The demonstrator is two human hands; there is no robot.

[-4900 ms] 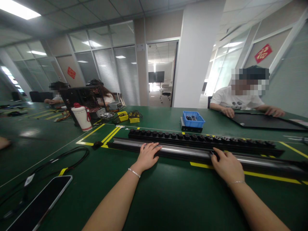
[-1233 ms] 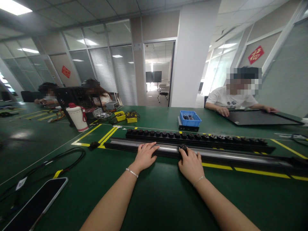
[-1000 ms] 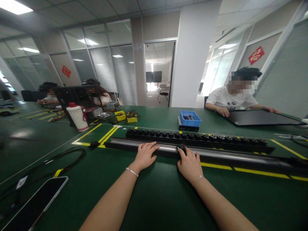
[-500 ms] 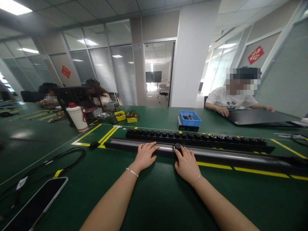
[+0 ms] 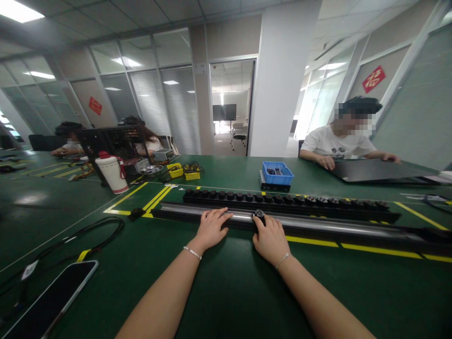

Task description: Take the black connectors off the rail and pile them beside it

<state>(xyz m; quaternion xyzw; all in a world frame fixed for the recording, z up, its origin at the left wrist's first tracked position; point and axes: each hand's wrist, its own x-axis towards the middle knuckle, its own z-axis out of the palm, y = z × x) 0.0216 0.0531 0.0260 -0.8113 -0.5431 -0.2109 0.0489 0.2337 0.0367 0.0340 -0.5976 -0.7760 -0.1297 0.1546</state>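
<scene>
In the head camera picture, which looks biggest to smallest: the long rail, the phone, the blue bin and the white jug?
1. Long rail, spanning most of the table.
2. Phone, though it lies nearest the camera.
3. White jug and blue bin look alike; unranked.

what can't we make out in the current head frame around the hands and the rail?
- Black part at the right hand: its fingers cover most of it; grip not clear.
- Long rail: right end blurs into the frame edge.
- Left hand covers the rail beneath it.
- Row of black sockets: too small for detail.
- Blue bin: contents too small.
</scene>
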